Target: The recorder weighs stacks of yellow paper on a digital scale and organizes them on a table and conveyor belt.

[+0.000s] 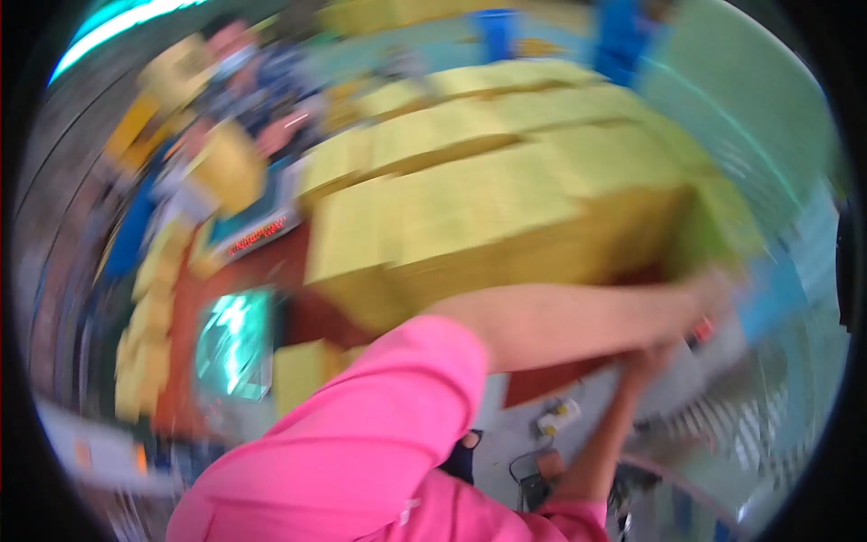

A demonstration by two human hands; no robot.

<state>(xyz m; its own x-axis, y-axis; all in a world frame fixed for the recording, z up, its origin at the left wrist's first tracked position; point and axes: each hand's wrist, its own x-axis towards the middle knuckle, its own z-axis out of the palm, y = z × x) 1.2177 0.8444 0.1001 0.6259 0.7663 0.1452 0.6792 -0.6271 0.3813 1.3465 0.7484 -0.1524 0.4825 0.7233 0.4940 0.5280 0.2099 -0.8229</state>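
My left arm, in a pink sleeve, stretches across to the right, and my left hand is smeared by motion at the right end of the yellow stacks. Just below it my right hand reaches up from the lower edge, also blurred. The fingers of both are too smeared to read. A small red thing shows between the two hands; I cannot make out what it is. Beside my left hand lies a blurred light blue patch. The yellow stacks stand in several rows on a red table.
At the far left a masked person handles a yellow block by a scale with a red display. Shiny clear plastic lies on the table's left part. A power strip is on the floor. A blue bin stands at the back.
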